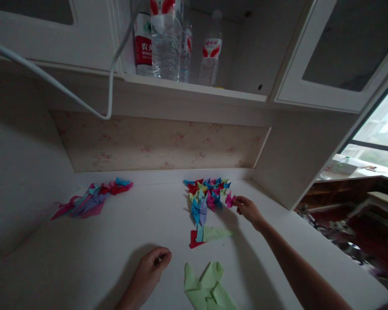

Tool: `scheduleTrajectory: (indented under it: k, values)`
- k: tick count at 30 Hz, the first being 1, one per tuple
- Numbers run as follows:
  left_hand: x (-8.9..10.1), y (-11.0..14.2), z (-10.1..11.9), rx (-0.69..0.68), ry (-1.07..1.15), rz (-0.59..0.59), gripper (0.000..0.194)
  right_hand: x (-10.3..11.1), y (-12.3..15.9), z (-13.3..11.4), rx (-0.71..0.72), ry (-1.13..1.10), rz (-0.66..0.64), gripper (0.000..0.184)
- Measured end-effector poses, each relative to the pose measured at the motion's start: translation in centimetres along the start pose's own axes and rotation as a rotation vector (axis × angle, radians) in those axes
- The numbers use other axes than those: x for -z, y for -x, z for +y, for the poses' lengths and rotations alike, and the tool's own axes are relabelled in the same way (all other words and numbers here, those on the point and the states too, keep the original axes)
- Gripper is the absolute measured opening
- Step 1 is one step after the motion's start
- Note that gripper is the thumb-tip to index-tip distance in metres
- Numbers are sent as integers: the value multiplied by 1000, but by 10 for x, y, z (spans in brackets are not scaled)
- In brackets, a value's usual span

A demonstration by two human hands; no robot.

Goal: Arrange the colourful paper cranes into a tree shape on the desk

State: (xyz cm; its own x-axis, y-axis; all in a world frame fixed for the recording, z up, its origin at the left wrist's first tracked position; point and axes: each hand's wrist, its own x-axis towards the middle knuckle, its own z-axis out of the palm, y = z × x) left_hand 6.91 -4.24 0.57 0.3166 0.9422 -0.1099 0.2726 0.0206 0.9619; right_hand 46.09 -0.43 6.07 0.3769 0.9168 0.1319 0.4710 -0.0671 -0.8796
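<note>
Between the fingertips of my right hand (248, 210) is a small pink folded-paper piece (229, 199), held at the right side of a cluster of colourful paper cranes (199, 206). My left hand (151, 268) rests curled over the white desk, its fingers closed; nothing shows in them. Right of it, near the front, lies a partly folded light green paper (209, 289). Beyond that are a flat pale green folded paper (216, 233) and a red folded piece (196, 239), just in front of the cluster.
A heap of pink, blue and purple folded papers (90, 200) lies at the desk's back left. Overhead, a cabinet shelf (194, 87) holds several plastic bottles (211, 51) and a red-labelled container (143, 45). A white cable (84, 103) hangs at upper left.
</note>
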Motion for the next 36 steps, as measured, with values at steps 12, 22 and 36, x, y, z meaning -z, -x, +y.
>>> scheduleTrajectory:
  k: [12,22,36]
  values:
    - [2,0,8,41,2,-17,50,-16,-65,58,73,183,-47,23]
    - [4,-5,2,52,35,-6,42,-25,-69,74,79,239,-64,32]
    - [22,-8,7,28,-44,35,34,-9,-15,71,-138,284,198,55]
